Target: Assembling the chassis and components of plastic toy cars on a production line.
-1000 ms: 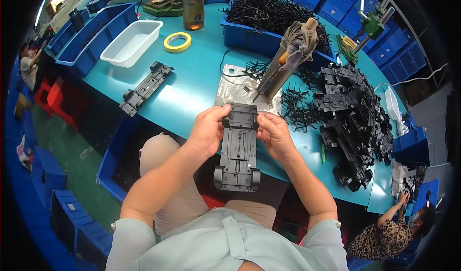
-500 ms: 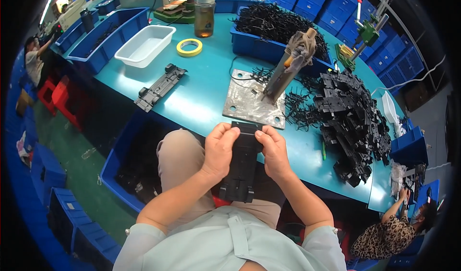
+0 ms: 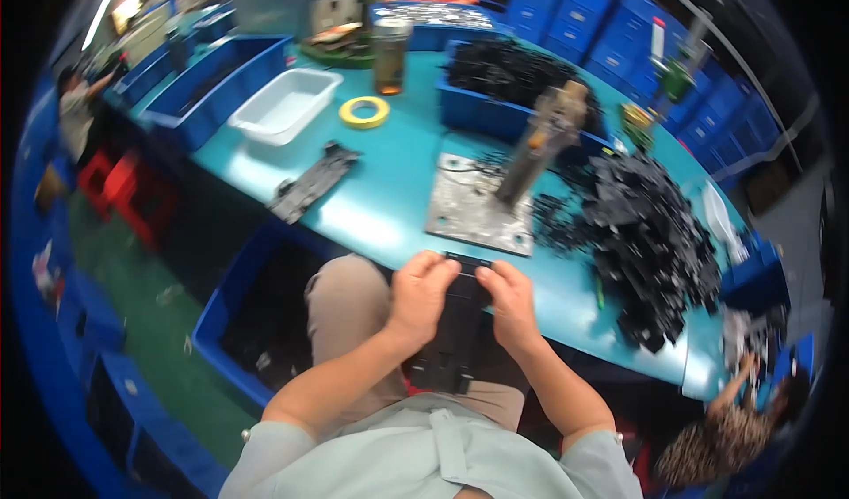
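Observation:
Both my hands grip the far end of a long black plastic part (image 3: 449, 331), held over my lap at the table's front edge. My left hand (image 3: 418, 297) pinches its left corner, thumb on top; my right hand (image 3: 509, 301) does the same at the right corner. Just beyond my hands stands a metal plate (image 3: 460, 207) with an upright post (image 3: 539, 145) wrapped in cloth near its top. A similar black part (image 3: 314, 183) lies on the table to the left. On the right a heap of black plastic parts (image 3: 650, 234) is piled up. The picture is blurred.
A white tray (image 3: 329, 82), yellow tape roll (image 3: 364, 122) and jar (image 3: 389, 66) stand on the far left of the table. Behind the post is a blue bin (image 3: 469, 110) of thin black pieces. Another blue bin (image 3: 212, 322) sits below my left. Other people work around.
The whole view has shifted, so the table and things on it appear lower and slightly to the right. Both my hands keep their hold on the black plastic part.

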A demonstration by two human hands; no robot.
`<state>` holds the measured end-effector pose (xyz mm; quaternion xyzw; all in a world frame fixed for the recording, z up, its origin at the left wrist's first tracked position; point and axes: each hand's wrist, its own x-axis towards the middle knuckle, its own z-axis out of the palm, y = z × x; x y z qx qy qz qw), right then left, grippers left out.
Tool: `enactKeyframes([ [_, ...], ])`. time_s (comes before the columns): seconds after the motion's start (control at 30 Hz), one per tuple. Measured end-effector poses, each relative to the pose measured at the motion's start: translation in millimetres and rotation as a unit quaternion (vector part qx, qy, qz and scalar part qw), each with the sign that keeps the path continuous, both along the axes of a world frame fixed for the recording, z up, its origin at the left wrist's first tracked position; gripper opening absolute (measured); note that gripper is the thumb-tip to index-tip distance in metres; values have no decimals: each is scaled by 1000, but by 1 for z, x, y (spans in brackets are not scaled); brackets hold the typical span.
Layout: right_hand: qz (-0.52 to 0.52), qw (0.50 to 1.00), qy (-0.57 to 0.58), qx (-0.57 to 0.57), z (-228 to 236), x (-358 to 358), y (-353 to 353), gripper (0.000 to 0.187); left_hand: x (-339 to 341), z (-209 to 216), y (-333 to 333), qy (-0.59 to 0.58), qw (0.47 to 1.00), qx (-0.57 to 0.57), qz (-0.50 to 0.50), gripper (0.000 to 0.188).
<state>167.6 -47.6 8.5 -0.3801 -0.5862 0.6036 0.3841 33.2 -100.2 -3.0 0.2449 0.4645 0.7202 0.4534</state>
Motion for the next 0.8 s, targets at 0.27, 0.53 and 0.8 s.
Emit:
enactKeyframes([
  [0.27, 0, 998, 59, -34, 19, 30, 12, 28, -98, 41, 79, 167, 986, 4, 22, 15],
  [0.53, -264, 843, -253, 395, 37, 160, 18, 10, -246, 5, 159, 418, 904, -66, 60, 29],
  [0.8, -319, 628, -553, 445, 38, 239, 41, 23, -254, -7, 157, 593, 791, -107, 108, 35],
])
